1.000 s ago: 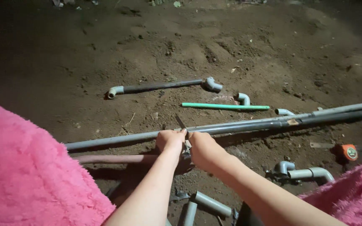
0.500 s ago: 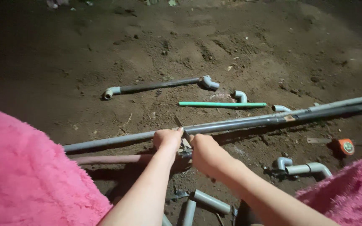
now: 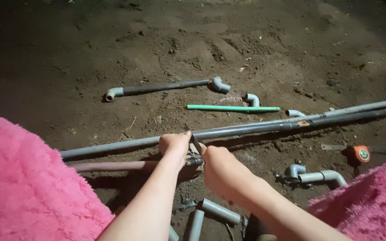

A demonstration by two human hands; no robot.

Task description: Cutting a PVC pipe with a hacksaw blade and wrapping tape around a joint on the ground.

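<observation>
Long grey pipe (image 3: 246, 129) — lies on dirt, running from near left to far right, slightly raised toward right; darker section right of middle, small tan patch there. Thin grey blade (image 3: 195, 143) — short, slanted, standing across pipe at mid-length, pinched between both hands. Reddish-brown pipe (image 3: 112, 166) — just nearer, parallel, left part visible, right end hidden under hands.

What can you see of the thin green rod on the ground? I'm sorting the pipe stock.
The green rod is thin, straight and plain, plastic by its look. It lies flat on the bare dirt, nearly level across the view, beyond the long grey pipe. A small grey elbow fitting sits at its far edge. Neither hand touches it.
</observation>
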